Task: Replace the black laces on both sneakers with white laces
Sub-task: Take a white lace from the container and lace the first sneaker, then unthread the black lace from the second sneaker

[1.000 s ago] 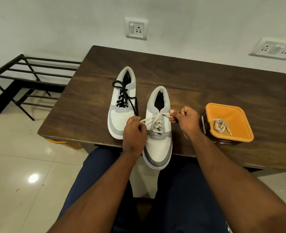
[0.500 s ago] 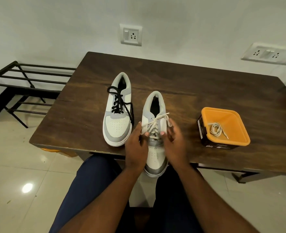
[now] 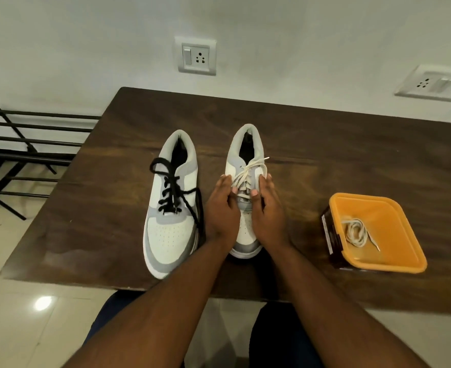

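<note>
1. Now your left hand [image 3: 220,208] and right hand [image 3: 268,211] clasp the white-laced sneaker [image 3: 245,197] mid-table, fingers curled round its sides, thumbs on the white lace [image 3: 248,171].
2. Set it squarely down, then take the black-laced sneaker [image 3: 171,205], nearer the left edge.
3. Spare lace [image 3: 357,232] waits in the orange tub [image 3: 394,221].

Two sneakers [image 3: 172,205] [image 3: 247,166], two hands [image 3: 223,208] [image 3: 268,211], one orange tub [image 3: 394,258].

Bare tabletop [image 3: 312,144] lies open behind both sneakers. The orange tub [image 3: 378,232] blocks the right side. The black-laced sneaker [image 3: 172,205] blocks the left.
</note>
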Demonstrator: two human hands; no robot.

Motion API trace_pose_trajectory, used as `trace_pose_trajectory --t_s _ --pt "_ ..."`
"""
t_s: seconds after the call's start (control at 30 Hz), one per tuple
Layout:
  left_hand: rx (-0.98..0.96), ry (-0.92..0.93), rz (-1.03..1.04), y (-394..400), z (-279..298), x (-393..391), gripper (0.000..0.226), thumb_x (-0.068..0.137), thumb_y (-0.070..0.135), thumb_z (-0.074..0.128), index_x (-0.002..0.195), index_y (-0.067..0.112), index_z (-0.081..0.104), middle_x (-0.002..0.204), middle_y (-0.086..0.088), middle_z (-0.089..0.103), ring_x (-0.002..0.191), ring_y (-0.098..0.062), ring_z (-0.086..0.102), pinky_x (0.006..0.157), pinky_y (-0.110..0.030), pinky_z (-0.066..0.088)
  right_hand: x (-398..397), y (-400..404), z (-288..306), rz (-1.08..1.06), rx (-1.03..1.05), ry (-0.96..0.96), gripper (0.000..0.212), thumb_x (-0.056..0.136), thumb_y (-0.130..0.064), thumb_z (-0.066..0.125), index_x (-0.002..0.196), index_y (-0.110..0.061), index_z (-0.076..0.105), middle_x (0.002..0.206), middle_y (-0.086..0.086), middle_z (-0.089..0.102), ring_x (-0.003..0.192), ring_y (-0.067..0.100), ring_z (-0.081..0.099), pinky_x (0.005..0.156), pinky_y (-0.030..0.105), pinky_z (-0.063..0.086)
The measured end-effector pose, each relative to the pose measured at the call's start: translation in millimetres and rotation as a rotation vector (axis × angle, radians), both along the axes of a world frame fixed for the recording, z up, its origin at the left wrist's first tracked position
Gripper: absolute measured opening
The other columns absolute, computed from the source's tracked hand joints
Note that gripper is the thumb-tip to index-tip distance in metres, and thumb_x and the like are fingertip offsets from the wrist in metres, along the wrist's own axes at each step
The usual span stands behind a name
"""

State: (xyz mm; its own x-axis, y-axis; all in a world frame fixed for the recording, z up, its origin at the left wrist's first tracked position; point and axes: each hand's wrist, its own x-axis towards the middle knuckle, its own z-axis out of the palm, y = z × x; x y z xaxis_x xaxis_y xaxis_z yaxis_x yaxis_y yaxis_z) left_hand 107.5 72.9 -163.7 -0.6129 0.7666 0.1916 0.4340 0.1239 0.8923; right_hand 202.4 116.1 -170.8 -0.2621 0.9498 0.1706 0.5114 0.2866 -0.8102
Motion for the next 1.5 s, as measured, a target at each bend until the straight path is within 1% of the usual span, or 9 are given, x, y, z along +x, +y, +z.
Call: trace_pose_trajectory --t_s 0.1,0.33,0.43,0.63,0.77,0.93,1.13,1.33,1.5 --pt "0.007 -0.037 -0.004 34.7 -0.5 -2.7 0.037 0.101 0.011 0.048 0.137 0.003 0.052 0.145 -0.011 0.049 0.139 -0.018 0.04 0.097 0.008 0.015 -5.3 34.8 -1.4 -0.008 0.014 0.012 0.048 0.103 -0.027 0.039 0.148 -0.011 0.033 0.157 0.007 0.027 0.146 0.015 0.021 0.103 -0.002 0.011" --pt "-0.005 -0.025 -0.013 96.6 -4.9 -4.3 0.036 0.101 0.01 0.047 0.136 0.0 0.053 0.144 -0.014 0.05 0.138 -0.021 0.041 0.099 0.007 0.014 -7.1 93.1 -0.9 -0.026 0.024 0.006 0.047 0.103 -0.027 0.04 0.146 -0.008 0.036 0.157 0.009 0.027 0.145 0.015 0.023 0.107 0.012 0.018" --pt "-0.057 0.016 -0.027 109.4 -0.2 -4.7 0.037 0.102 0.011 0.045 0.138 0.002 0.051 0.146 -0.013 0.047 0.139 -0.021 0.04 0.103 -0.002 0.016 -8.4 105.9 2.9 -0.012 0.019 -0.041 0.047 0.104 -0.025 0.037 0.147 -0.007 0.034 0.157 0.011 0.025 0.146 0.018 0.02 0.107 0.013 0.016" --pt "-0.143 0.055 -0.074 96.8 28.5 -5.0 0.04 0.104 0.015 0.038 0.141 0.004 0.048 0.146 -0.011 0.048 0.138 -0.024 0.041 0.111 -0.025 0.028 -6.2 95.1 21.6 0.03 0.027 -0.123 0.049 0.105 -0.03 0.032 0.15 -0.011 0.029 0.161 0.013 0.006 0.149 0.027 0.01 0.117 0.037 0.023" --pt "0.011 0.15 -0.061 32.2 52.1 -13.4 0.038 0.1 0.006 0.044 0.137 0.005 0.053 0.143 -0.008 0.052 0.137 -0.019 0.043 0.108 -0.013 0.023 -17.7 46.5 35.4 0.138 0.239 -0.069 0.044 0.1 -0.018 0.041 0.141 -0.002 0.043 0.155 0.019 0.026 0.146 0.028 0.021 0.116 0.034 0.022" --pt "0.307 0.306 0.163 -58.8 48.8 -49.2 0.037 0.093 -0.006 0.051 0.129 -0.002 0.058 0.133 -0.013 0.058 0.128 -0.02 0.051 0.108 -0.017 0.035 -52.6 -19.8 34.5 0.377 0.2 -0.052 0.044 0.101 -0.017 0.044 0.143 -0.006 0.042 0.153 0.013 0.033 0.144 0.02 0.023 0.117 0.025 0.017" --pt "-0.037 -0.032 0.212 -81.2 22.3 -81.6 0.04 0.102 0.013 0.045 0.141 0.005 0.047 0.147 -0.011 0.046 0.138 -0.018 0.039 0.104 -0.011 0.023 -88.3 -61.4 24.6 0.396 -0.134 -0.008 0.051 0.102 -0.021 0.042 0.15 -0.008 0.027 0.158 0.007 0.023 0.147 0.014 0.016 0.112 0.015 0.009" --pt "-0.07 -0.204 0.169 -95.8 22.6 -50.6 0.04 0.102 0.017 0.045 0.142 0.008 0.047 0.148 -0.008 0.046 0.139 -0.016 0.039 0.116 -0.03 0.03 -64.2 -81.1 23.5 0.306 -0.138 0.004 0.047 0.103 -0.019 0.04 0.148 -0.007 0.033 0.156 0.008 0.03 0.146 0.016 0.022 0.113 0.015 0.014" --pt "-0.044 -0.145 0.054 -122.7 15.7 9.2 0.044 0.102 0.018 0.046 0.145 0.008 0.041 0.152 -0.007 0.04 0.141 -0.008 0.028 0.116 -0.022 0.02 -4.9 -117.4 19.1 0.196 -0.132 0.042 0.047 0.102 -0.014 0.043 0.147 -0.009 0.034 0.155 0.006 0.032 0.144 0.013 0.025 0.114 0.016 0.018"
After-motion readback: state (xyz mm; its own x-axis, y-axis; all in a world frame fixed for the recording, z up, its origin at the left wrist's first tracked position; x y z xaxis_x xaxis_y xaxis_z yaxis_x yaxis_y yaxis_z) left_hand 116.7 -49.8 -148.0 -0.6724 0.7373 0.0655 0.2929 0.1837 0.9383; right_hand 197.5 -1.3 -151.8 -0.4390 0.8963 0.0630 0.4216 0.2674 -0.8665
